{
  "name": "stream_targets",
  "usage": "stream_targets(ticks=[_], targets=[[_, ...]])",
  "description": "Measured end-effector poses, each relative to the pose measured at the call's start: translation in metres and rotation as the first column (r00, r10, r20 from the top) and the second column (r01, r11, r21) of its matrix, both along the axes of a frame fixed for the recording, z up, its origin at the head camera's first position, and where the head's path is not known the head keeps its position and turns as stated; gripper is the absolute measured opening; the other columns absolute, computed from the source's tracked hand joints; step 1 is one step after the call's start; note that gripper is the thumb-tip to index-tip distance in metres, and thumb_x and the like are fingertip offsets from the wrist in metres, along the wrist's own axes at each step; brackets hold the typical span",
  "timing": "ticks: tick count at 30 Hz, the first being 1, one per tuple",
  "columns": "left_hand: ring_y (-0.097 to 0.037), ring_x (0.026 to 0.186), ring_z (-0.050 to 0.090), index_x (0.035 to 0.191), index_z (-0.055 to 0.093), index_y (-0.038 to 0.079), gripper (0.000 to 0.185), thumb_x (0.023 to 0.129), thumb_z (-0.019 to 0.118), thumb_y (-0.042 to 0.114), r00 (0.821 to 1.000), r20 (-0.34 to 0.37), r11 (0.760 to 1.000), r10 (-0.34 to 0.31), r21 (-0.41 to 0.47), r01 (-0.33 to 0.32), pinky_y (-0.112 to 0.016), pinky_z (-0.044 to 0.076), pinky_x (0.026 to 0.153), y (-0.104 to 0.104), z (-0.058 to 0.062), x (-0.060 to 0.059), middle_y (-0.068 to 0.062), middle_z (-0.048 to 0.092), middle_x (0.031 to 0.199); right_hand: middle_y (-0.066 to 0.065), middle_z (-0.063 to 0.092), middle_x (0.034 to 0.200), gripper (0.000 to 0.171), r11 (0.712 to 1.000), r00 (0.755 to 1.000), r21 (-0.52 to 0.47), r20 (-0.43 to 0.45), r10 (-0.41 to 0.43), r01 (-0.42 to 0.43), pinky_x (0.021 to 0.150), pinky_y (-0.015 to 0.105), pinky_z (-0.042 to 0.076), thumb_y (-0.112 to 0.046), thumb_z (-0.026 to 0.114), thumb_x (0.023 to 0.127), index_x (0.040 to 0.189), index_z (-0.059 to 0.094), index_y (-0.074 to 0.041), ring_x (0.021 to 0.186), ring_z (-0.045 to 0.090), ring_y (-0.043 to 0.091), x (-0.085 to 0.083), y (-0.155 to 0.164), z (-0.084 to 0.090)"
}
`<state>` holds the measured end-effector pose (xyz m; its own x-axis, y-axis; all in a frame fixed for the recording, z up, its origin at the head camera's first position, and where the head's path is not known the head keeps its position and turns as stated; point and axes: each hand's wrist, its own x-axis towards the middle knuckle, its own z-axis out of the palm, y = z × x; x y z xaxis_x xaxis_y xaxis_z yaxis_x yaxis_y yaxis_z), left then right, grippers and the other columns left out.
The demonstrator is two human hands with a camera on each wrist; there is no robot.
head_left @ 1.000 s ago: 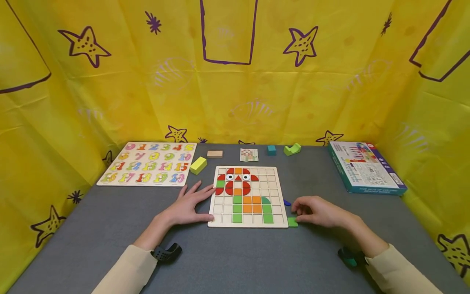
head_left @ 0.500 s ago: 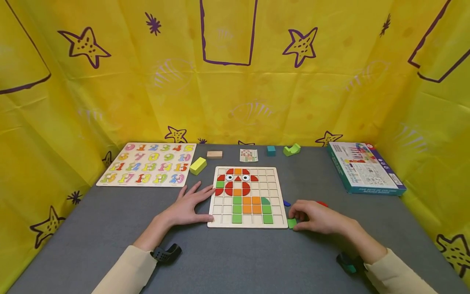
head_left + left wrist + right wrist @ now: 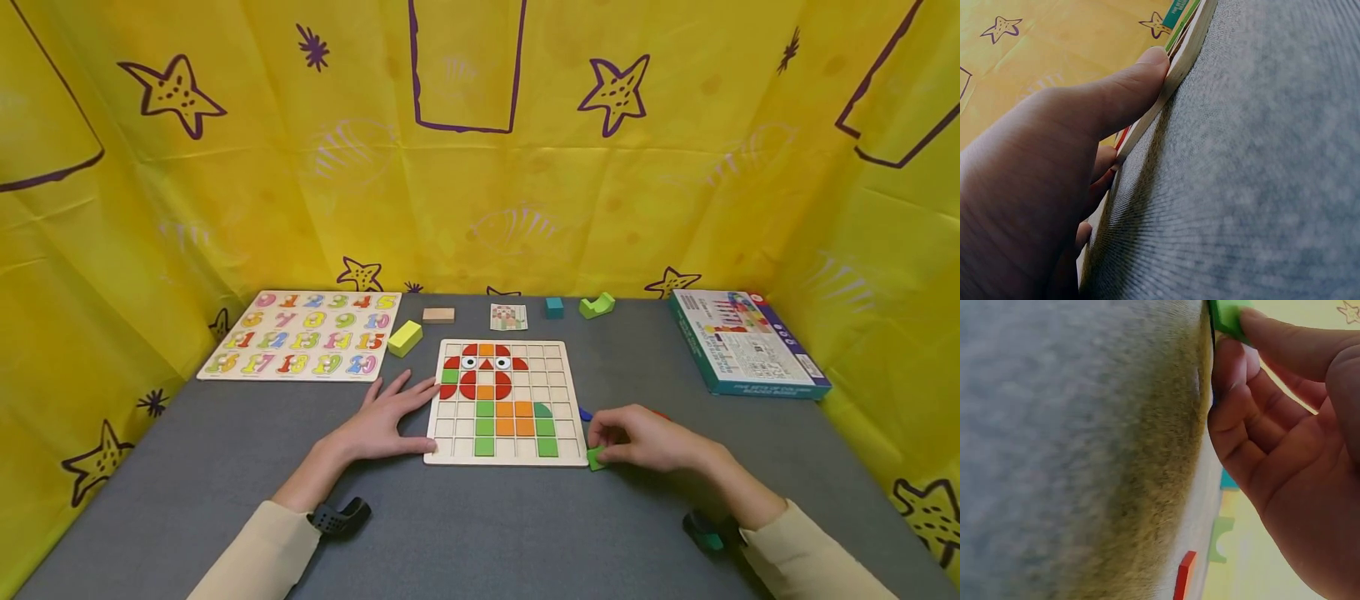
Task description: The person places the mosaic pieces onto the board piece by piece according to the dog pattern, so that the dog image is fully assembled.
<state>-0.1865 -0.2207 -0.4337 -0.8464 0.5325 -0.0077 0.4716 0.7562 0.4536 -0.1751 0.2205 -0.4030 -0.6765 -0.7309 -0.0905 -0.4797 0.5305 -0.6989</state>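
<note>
Green tile (image 3: 596,457): a small, flat square piece of matt green, lying at the near right corner of the puzzle board (image 3: 567,379), just beside its edge, on the grey felt-like table (image 3: 480,533); the right hand (image 3: 647,437) pinches it between thumb and curled fingertips, and the right wrist view shows the tile (image 3: 1229,317) clamped against the thumb (image 3: 1285,344), tilted off the cloth. Puzzle board: a pale wooden square cut into a grid of shallow cells; red quarter-rounds, orange and green squares and two white eye pieces fill its middle columns, the outer cells bare. Left hand (image 3: 386,421): laid flat on the table, fingers straight and spread, thumb pressed along the board's left edge (image 3: 1175,75). Just beyond the right hand a blue piece (image 3: 586,414) and a sliver of a red piece (image 3: 660,413) lie on the cloth, partly hidden by the knuckles. Farther back: a yellow block (image 3: 405,337), a plain wooden block (image 3: 438,314), a small printed card (image 3: 508,316), a teal cube (image 3: 554,307) and a light green arched block (image 3: 597,305); at far left a number board (image 3: 303,335) of pastel numerals; at far right a teal-sided box (image 3: 746,350). A creased yellow sheet (image 3: 225,208) printed with purple stars walls the table on three sides.
</note>
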Motion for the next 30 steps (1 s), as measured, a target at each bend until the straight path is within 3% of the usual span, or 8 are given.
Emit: stream_targets(ticks=[12, 18, 30], targets=[[-0.040, 0.152, 0.008, 0.158, 0.038, 0.021, 0.096, 0.082, 0.068, 0.070, 1.000, -0.006, 1.000, -0.002, 0.001, 0.002, -0.070, -0.006, 0.111, 0.000, 0.000, 0.000, 0.001, 0.031, 0.163, 0.000, 0.062, 0.088, 0.011, 0.992, 0.997, -0.114, 0.055, -0.049, 0.055, 0.069, 0.027, 0.049, -0.012, 0.071, 0.095, 0.104, 0.065, -0.010, 0.081, 0.058, 0.019, -0.029, -0.024, 0.008], [-0.040, 0.152, 0.008, 0.158, 0.038, 0.020, 0.095, 0.083, 0.069, 0.069, 1.000, -0.009, 1.000, -0.008, 0.006, 0.008, -0.069, -0.007, 0.111, 0.001, 0.002, 0.001, 0.001, 0.031, 0.163, 0.001, 0.061, 0.089, 0.010, 0.987, 0.996, -0.129, 0.012, -0.093, 0.094, 0.068, 0.029, 0.047, -0.010, 0.071, 0.095, 0.103, 0.065, -0.009, 0.080, 0.058, 0.021, -0.047, -0.042, 0.012], [-0.040, 0.152, 0.008, 0.158, 0.038, 0.021, 0.095, 0.082, 0.068, 0.070, 1.000, -0.007, 1.000, -0.004, 0.001, 0.004, -0.070, -0.006, 0.111, 0.000, 0.002, 0.001, 0.001, 0.031, 0.163, 0.003, 0.061, 0.092, 0.010, 0.980, 0.989, -0.133, -0.013, -0.150, 0.147, 0.080, 0.036, 0.048, -0.008, 0.071, 0.094, 0.103, 0.067, -0.007, 0.087, 0.056, 0.022, -0.086, -0.071, 0.009]])
